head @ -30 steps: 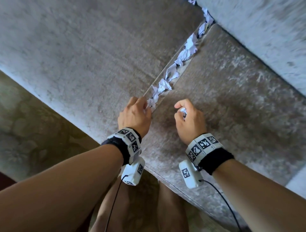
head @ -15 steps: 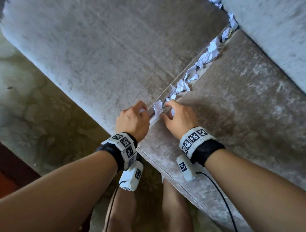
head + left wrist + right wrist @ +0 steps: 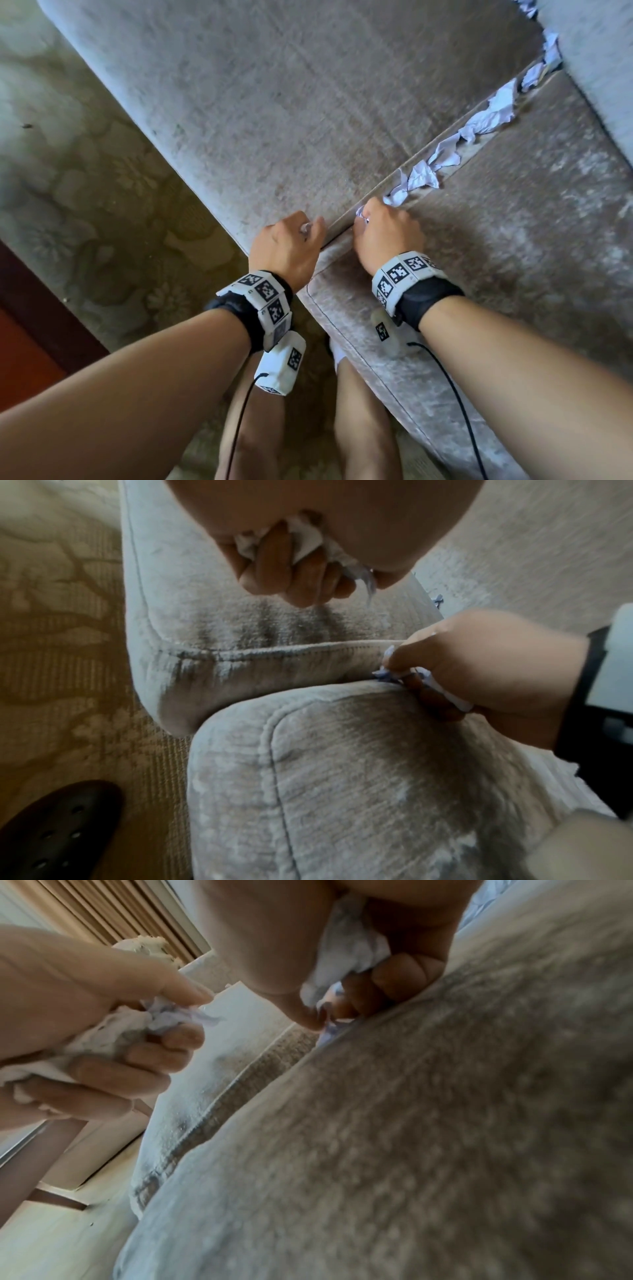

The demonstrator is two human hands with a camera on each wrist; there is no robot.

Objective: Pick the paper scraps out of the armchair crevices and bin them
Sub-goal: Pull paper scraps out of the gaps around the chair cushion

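- Paper scraps (image 3: 476, 126), white and crumpled, line the crevice between the armchair's arm (image 3: 308, 113) and its seat cushion (image 3: 513, 257), running from just beyond the hands up toward the backrest (image 3: 596, 68).
- Nearest the camera, bare forearms reach down over bare legs and a patterned beige carpet (image 3: 85, 192); each wrist wears a black band with white marker blocks.
- Left hand (image 3: 286, 246) rests against the arm's front edge, fingers curled round a wad of crushed paper (image 3: 304, 541) that bulges between them.
- Right hand (image 3: 387, 233) sits at the near end of the crevice, its fist packed with a second wad (image 3: 349, 947), while thumb and forefinger pinch one more scrap (image 3: 327, 1026) at the seam; whether that scrap is free of the gap I cannot tell, the view being blurred.
- Upholstery is a grey, short-piled chenille with a ribbed grain, rubbed into light and dark patches, with piped seams and rounded cushion corners.
- Beyond the armchair's front corner lies a dark, rounded object with small holes (image 3: 58, 829) on the carpet.
- Farther off, the right wrist view shows a pale floor and ribbed tan panels (image 3: 113, 915) by a white frame.
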